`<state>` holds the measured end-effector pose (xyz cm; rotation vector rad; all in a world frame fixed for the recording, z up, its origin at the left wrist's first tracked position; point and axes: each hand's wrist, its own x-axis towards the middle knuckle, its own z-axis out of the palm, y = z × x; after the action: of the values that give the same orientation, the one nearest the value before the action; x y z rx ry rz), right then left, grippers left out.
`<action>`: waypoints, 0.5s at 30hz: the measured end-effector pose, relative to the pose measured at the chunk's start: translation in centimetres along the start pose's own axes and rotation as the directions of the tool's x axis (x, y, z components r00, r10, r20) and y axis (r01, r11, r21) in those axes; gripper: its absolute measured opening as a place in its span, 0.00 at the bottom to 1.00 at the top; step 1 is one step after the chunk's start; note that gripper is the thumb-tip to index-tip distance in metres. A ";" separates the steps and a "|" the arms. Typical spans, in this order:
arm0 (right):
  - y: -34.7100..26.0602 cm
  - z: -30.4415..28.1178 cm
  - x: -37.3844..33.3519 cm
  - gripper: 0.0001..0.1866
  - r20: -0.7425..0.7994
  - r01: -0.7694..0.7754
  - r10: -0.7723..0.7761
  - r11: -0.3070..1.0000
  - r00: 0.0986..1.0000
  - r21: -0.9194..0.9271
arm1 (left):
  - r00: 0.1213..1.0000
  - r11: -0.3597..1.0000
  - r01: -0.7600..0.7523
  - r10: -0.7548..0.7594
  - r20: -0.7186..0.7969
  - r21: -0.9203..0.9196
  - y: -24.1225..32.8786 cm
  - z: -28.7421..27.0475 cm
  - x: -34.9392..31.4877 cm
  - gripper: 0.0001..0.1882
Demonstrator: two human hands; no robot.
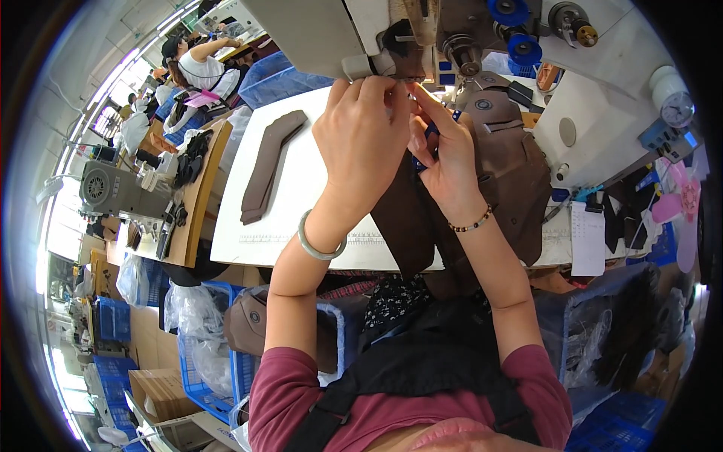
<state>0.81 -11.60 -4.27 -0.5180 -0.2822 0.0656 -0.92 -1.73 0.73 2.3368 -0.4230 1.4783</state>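
Observation:
My left hand (361, 132), with a pale bangle on its wrist, is raised to the needle area of the white sewing machine (324, 38). Its fingertips are pinched together there, and whatever is between them is too small to see. My right hand (448, 154), wearing a beaded bracelet, sits close beside the left and grips a small blue-handled tool (431, 131). Under both hands a large brown leather piece (520, 181) lies on the white table (301, 203) and hangs over its front edge.
A stack of long brown leather strips (267, 166) lies on the table's left. Blue thread spools (516, 30) top the machine. Blue crates (199, 377) with bagged parts and a cardboard box (162, 392) stand below. Another person (199, 68) works at far left near another machine (113, 188).

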 end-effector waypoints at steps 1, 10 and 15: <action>0.0 0.0 0.0 0.09 0.010 -0.013 0.013 1.000 1.000 0.026 | 0.999 0.999 0.037 -0.037 0.034 0.011 0.1 -0.1 0.0 0.06; 0.9 0.2 1.2 0.11 0.119 -0.163 0.138 0.959 0.983 0.233 | 0.998 0.996 -0.060 0.062 -0.019 0.064 -0.2 0.3 0.0 0.05; 2.0 0.4 1.0 0.11 0.072 -0.140 0.126 0.965 0.989 0.224 | 0.995 0.992 -0.083 0.088 -0.050 0.099 -0.7 0.6 -0.2 0.05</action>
<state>1.71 -9.58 -4.66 -0.3055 -0.2912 0.2413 -0.22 -1.31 0.26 2.3731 -0.4522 1.6326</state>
